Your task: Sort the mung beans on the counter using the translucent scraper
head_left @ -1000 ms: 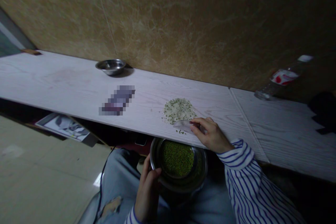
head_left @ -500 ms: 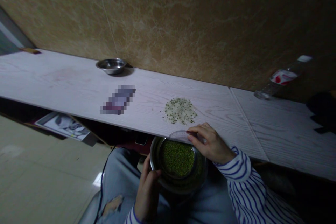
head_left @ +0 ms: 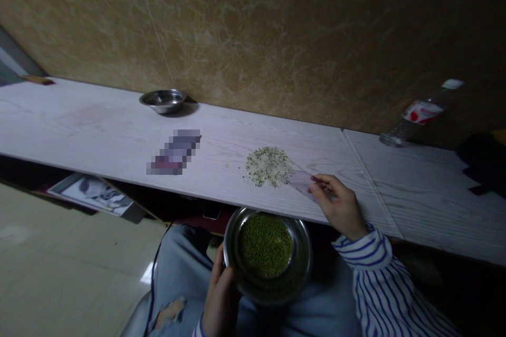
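Observation:
My left hand (head_left: 222, 289) grips the left rim of a steel bowl (head_left: 302, 268), which rests over my lap at the counter's front edge. Small green beans (head_left: 265, 245), apparently mung beans, cover the bowl's bottom. Between the thumb and fingers of my right hand (head_left: 340, 202) is a clear, curved plastic protractor (head_left: 299, 181). Its far end reaches the right edge of a loose pile (head_left: 269, 166) of white grains mixed with green bits on the counter.
The whitish wood-grain counter (head_left: 221, 131) runs along a marbled wall. A smaller steel bowl (head_left: 163, 101) stands at the back left, with a blurred-out flat item (head_left: 174, 152) in front. At right are a clear bottle (head_left: 421, 113) and a dark object (head_left: 482, 160).
My right hand has moved the protractor from above the bowl's rim, up and to the right, to the pile's edge. My left hand stays on the bowl, which is tilted slightly differently.

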`<state>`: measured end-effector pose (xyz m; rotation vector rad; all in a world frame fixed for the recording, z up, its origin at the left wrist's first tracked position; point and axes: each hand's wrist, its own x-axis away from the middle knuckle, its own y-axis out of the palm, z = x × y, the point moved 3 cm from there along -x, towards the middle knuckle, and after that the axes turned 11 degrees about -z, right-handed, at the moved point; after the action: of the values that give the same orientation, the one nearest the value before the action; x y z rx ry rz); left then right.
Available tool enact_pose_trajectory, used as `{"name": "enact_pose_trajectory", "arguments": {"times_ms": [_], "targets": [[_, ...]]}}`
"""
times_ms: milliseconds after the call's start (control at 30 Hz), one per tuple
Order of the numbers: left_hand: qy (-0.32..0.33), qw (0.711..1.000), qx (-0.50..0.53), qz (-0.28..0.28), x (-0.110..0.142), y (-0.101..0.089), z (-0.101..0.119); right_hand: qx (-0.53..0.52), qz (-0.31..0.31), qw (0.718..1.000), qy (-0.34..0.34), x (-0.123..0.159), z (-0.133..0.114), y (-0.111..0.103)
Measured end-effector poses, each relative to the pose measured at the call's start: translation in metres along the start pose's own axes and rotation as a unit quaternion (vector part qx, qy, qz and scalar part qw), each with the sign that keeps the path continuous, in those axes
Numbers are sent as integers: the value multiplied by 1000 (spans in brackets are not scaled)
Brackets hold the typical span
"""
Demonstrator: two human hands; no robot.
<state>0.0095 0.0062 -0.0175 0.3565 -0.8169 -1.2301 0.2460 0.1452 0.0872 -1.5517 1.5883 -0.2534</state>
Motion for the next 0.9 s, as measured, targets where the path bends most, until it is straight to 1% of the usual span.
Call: {"name": "enact_pose_trajectory", "arguments": {"times_ms": [100,233,300,400,467,600,733,900], "targets": [[-4,1000,6,-1,-1,0,0,-15,12,999,37,-1,13,-9],[-22,999,16,-30,-3,2,0,-35,12,995,90,-1,34,-21],[-25,999,25,-13,-3,2,-2,-39,14,993,113,-1,42,-25],[-46,999,14,7,-4,4,-4,-32,9,990,136,0,45,-30],[-55,998,12,5,-3,5,-4,-28,0,989,146,0,46,-30],[-59,998,12,-16,-3,5,-3,-30,-14,986,163,-2,48,-28],[-74,997,11,-19,-4,3,-4,-33,-26,985,170,-11,51,-24],[-73,997,15,-20,-6,3,-4,-20,-53,983,176,-24,51,-17]]}}
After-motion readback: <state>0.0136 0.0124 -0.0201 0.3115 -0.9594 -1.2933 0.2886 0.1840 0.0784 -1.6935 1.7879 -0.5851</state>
